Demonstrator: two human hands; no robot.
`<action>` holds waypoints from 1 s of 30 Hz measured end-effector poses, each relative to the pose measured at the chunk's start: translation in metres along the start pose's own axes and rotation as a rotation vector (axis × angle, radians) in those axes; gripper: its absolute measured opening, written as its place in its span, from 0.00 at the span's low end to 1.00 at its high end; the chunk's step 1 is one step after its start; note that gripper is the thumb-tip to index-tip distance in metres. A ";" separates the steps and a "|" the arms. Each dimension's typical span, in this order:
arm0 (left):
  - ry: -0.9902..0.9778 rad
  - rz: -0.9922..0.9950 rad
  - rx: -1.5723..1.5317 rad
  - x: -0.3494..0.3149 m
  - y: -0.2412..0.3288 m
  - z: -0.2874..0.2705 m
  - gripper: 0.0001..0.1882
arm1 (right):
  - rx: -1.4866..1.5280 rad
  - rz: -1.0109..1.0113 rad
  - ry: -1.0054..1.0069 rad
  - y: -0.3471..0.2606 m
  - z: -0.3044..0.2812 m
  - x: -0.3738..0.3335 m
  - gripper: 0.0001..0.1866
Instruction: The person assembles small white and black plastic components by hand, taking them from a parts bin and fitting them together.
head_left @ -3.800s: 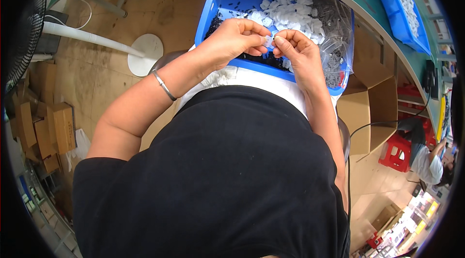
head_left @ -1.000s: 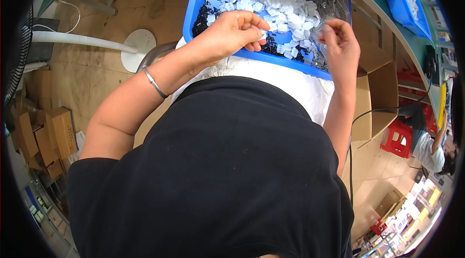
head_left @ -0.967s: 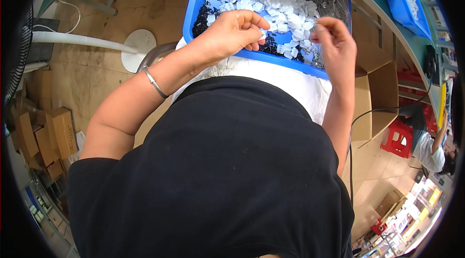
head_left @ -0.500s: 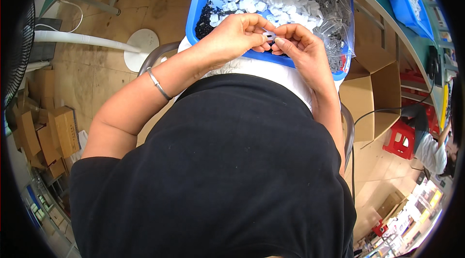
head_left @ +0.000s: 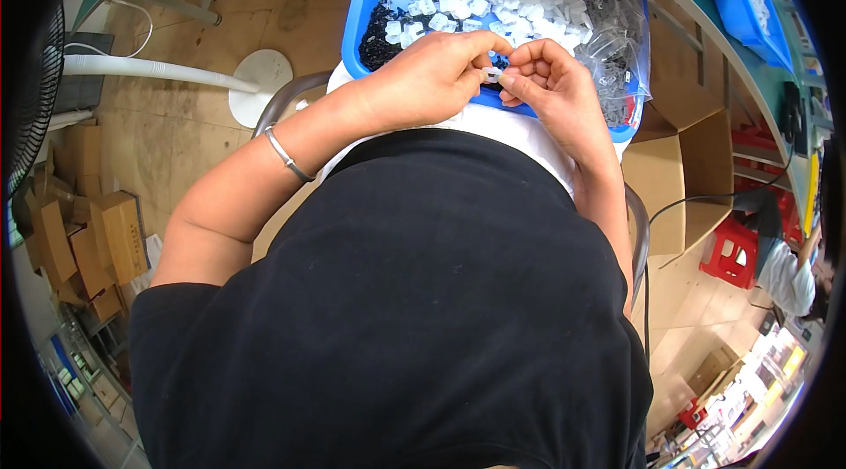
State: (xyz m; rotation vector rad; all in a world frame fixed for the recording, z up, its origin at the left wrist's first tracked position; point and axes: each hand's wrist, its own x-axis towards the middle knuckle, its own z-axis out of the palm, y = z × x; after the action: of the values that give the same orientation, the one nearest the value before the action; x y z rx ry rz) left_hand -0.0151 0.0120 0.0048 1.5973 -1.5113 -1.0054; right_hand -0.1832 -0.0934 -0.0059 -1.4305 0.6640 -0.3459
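Note:
A small translucent white plastic piece [head_left: 492, 74] is pinched between both hands, over the near edge of a blue tray [head_left: 354, 29]. My left hand [head_left: 438, 73] is closed on the piece's left side with thumb and forefinger. From the right, my right hand [head_left: 555, 86] grips it with thumb and fingertips, the other fingers curled. Loose white plastic pieces [head_left: 538, 2] are heaped in the tray just beyond the hands. Small black parts [head_left: 379, 46] lie at the tray's left. A clear bag of dark grey parts [head_left: 608, 20] fills its right side.
The tray rests at my lap, below a green table edge [head_left: 679, 2]. An open cardboard box [head_left: 661, 178] is at the right, near a red stool [head_left: 731, 253] and another person [head_left: 787, 275]. A white stand base [head_left: 261, 86] is on the floor at left.
The small white piece has turned and now shows a narrower side. My left fingers have drawn in more closely around it. The whole view has shifted slightly.

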 end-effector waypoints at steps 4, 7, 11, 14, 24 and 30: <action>-0.046 0.030 0.090 -0.001 0.002 -0.004 0.18 | -0.109 -0.053 0.019 0.001 0.004 -0.002 0.07; -0.071 -0.020 0.016 -0.001 0.001 -0.004 0.18 | -0.153 -0.084 0.038 0.001 0.006 -0.002 0.06; -0.091 -0.095 -0.111 -0.001 0.002 -0.003 0.17 | -0.206 -0.110 0.059 0.000 0.007 -0.004 0.06; -0.107 -0.163 -0.199 -0.001 0.002 -0.002 0.17 | -0.209 -0.114 0.056 -0.002 0.006 -0.004 0.06; -0.127 -0.149 -0.180 0.001 0.004 -0.002 0.17 | -0.269 -0.086 -0.004 0.003 0.006 -0.002 0.06; -0.110 -0.145 -0.388 0.005 -0.007 -0.002 0.19 | -0.104 -0.011 -0.019 0.002 0.000 -0.001 0.07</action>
State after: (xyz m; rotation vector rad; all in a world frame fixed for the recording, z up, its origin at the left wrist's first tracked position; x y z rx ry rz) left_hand -0.0102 0.0071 -0.0004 1.4047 -1.1898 -1.3928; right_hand -0.1848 -0.0925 -0.0073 -1.5346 0.6668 -0.3094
